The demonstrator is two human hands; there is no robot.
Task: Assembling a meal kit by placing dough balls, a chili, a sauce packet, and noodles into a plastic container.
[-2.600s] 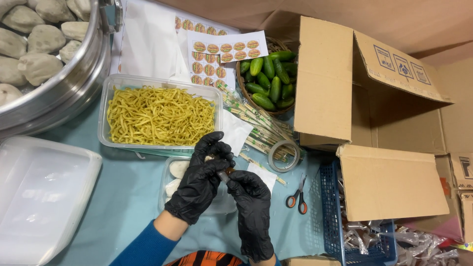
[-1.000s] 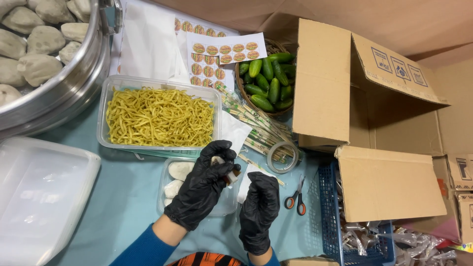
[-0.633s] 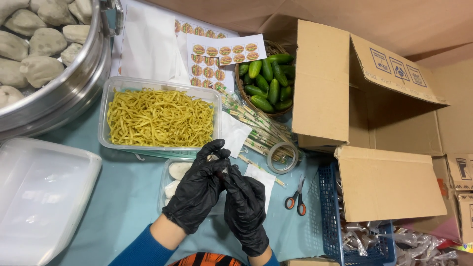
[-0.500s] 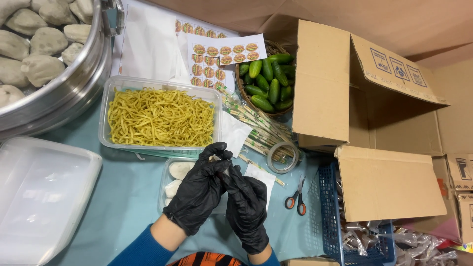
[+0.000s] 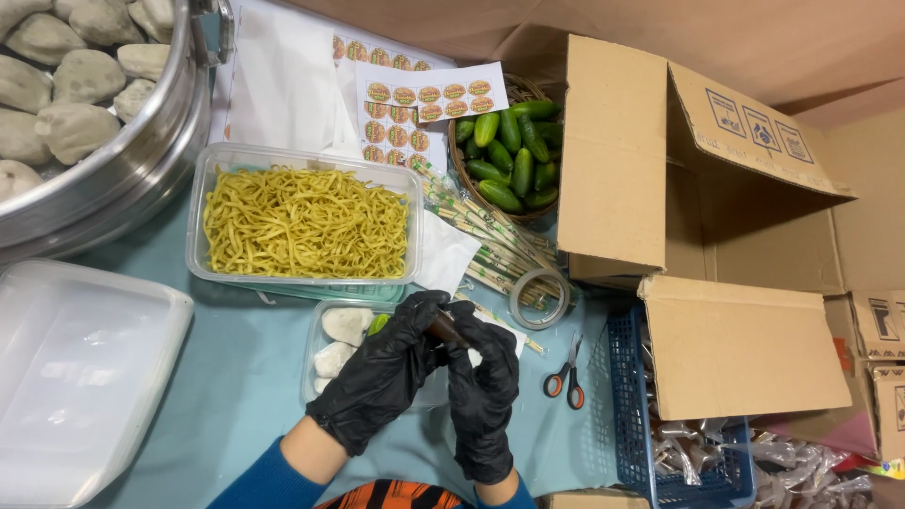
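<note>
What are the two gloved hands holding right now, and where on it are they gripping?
A small dark brown item, pinched at its ends between the fingertips of the left hand and right hand. What it is cannot be told.

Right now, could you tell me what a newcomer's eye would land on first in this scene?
Probably the clear tub of bright yellow noodles at the centre of the table, with the basket of green cucumbers behind it to the right. Just below the tub, the black-gloved left hand and right hand meet on a small dark object.
</note>
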